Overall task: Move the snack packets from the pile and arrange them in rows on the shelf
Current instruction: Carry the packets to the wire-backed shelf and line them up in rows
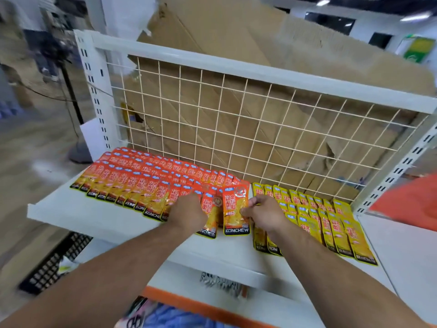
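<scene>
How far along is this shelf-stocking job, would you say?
Well along, it seems. Several rows of orange packets fill the left of the shelf, and yellow packets lie in rows on the right. In hand: the right hand pinches one orange packet at the gap between the two blocks, while the left hand lies on neighbouring orange ones, fingers hidden. What is left is unclear: the pile is not in view.
</scene>
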Demonstrator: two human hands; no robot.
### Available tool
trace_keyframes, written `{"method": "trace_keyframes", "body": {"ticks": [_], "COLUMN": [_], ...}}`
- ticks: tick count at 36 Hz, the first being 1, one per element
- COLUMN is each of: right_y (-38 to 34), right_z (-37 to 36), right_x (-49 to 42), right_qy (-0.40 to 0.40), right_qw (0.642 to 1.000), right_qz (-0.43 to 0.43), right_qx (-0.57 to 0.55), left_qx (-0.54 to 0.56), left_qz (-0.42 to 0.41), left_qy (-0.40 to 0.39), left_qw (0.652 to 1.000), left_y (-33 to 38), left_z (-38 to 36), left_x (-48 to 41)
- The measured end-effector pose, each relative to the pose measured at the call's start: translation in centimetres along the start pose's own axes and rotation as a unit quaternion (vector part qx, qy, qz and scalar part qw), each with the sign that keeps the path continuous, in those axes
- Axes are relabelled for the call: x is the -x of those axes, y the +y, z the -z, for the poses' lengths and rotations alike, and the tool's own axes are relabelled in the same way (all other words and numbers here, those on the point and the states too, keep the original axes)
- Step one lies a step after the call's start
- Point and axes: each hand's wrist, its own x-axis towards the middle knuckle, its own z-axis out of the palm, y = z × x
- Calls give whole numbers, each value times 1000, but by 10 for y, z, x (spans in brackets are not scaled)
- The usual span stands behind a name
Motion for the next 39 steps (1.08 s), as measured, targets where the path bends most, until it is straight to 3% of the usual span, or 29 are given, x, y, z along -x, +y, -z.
{"method": "trace_keyframes", "body": {"ticks": [13,19,23,29,39], "right_y": [8,11,11,11,7], "right_z": [-6,-13,-22,-38,-47], "right_x": [-3,-4,-2,-4,-5], "right_qy": [9,1,-5,1,46], "right_qw": [999,998,997,996,967], "right_qz": [-24,-40,-42,-48,-14], "right_qx": [35,52,62,81,249], "left_qx": [-64,-70,-152,-155,-157], "left_qz": [-39,-91,-152,-167,-159], "left_qy": [-13,47,94,71,41], "left_qw": [997,992,972,971,974], "left_y": [-8,-2,-3,-6,-12], "left_z": [-7,9,19,24,24], "left_x": [-2,-3,-16,-21,-15]}}
